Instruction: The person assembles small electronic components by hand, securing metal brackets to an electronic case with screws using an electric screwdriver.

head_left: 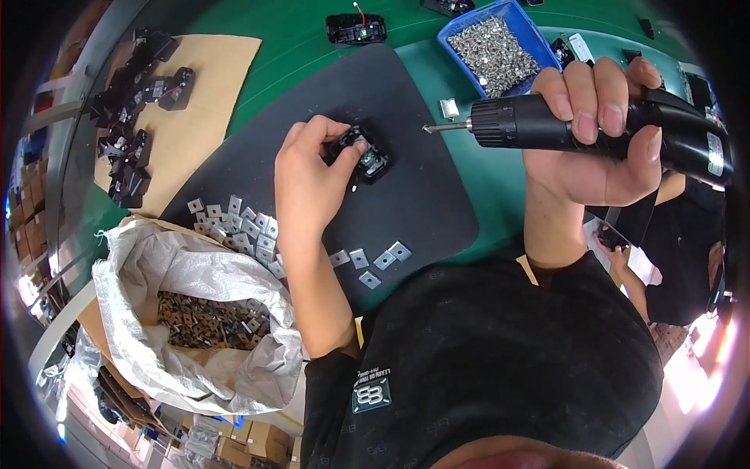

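Observation:
My left hand (316, 168) grips a small black plastic housing (373, 162) on the dark mat, thumb pressed inside it beside a bit of green circuit board. My right hand (598, 125) is wrapped round a black electric screwdriver (500, 123), raised to the right of the housing. Its bit points left, and a small screw (427, 128) seems to sit at the tip. Square metal plates with a centre hole (242, 227) lie in a pile left of my left forearm. Several more metal plates (369, 279) lie just right of that forearm.
A blue bin (449, 35) full of screws (496, 55) stands at the back right. Black housings with wires (141, 117) sit on cardboard (223, 62) at the left. A white woven sack (195, 273) holds small metal parts. Another person (680, 250) is at the right.

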Available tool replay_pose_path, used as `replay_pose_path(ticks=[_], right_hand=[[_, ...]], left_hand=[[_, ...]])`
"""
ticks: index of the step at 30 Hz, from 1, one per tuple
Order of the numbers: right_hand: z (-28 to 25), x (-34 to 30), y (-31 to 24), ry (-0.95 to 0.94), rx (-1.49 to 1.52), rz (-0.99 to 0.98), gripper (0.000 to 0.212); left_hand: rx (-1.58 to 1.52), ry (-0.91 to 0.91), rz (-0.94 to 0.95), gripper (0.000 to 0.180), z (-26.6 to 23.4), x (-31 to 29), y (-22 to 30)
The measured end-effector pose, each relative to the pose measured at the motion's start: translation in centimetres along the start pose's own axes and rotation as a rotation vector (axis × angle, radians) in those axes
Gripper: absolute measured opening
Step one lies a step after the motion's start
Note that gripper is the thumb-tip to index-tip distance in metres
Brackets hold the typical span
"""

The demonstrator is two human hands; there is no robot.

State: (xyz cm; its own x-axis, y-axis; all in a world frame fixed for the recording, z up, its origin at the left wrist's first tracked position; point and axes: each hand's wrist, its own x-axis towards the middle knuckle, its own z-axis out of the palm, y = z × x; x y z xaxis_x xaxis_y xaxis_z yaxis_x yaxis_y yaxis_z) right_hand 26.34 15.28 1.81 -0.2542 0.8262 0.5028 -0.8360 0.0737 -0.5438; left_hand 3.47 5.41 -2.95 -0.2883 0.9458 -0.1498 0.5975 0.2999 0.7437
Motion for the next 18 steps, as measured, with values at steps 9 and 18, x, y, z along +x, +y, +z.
replay_pose_path(ticks=[9,18], right_hand=[[1.2,-0.6,0.1,-0.066,0.085,0.065,0.043],[2.9,-1.1,0.3,-0.11,0.085,0.102,0.046]], left_hand=[[-0.081,0.289,0.345,0.042,0.4,-2.8,0.1],[-0.204,0.191,0.364,0.033,1.8,-5.0,3.4]])
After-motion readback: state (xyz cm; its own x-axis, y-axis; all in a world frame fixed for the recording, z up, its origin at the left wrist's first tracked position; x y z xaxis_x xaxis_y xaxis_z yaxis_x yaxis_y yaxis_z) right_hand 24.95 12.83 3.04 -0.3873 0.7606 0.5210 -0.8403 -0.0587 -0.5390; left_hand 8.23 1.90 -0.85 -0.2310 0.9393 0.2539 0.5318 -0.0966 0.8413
